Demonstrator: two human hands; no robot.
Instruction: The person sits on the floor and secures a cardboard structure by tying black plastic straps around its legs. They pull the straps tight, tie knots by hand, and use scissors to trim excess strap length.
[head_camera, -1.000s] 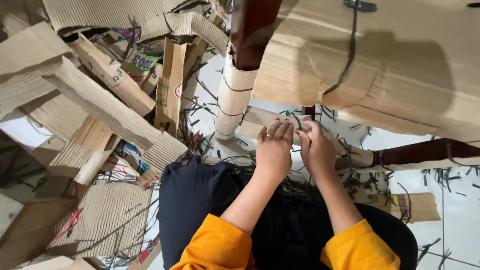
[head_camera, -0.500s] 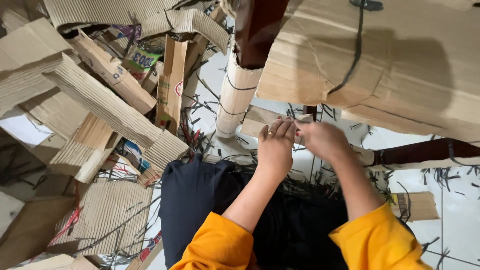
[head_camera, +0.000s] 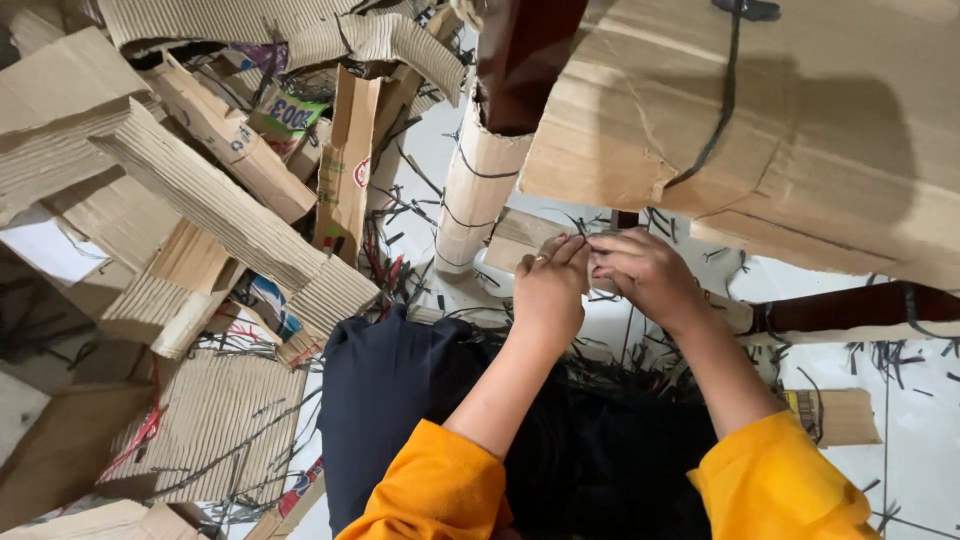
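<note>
White floor (head_camera: 900, 420) littered with black strips and heaped cardboard scraps (head_camera: 200, 200) surrounds you. Your left hand (head_camera: 548, 290) and right hand (head_camera: 645, 272) meet fingertip to fingertip, pinching a thin black strip (head_camera: 590, 238) against the cardboard-wrapped furniture rail (head_camera: 515, 238).

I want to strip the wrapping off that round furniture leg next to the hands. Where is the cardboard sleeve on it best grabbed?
Probably at the top edge of the cardboard sleeve, coming from the floor side on the left. There the cardboard ends in a loose, open rim around the dark wooden leg, above the thin black ties, so fingers could hook under it. The left hand is nearest; lower down the ties hold it tight.
</note>
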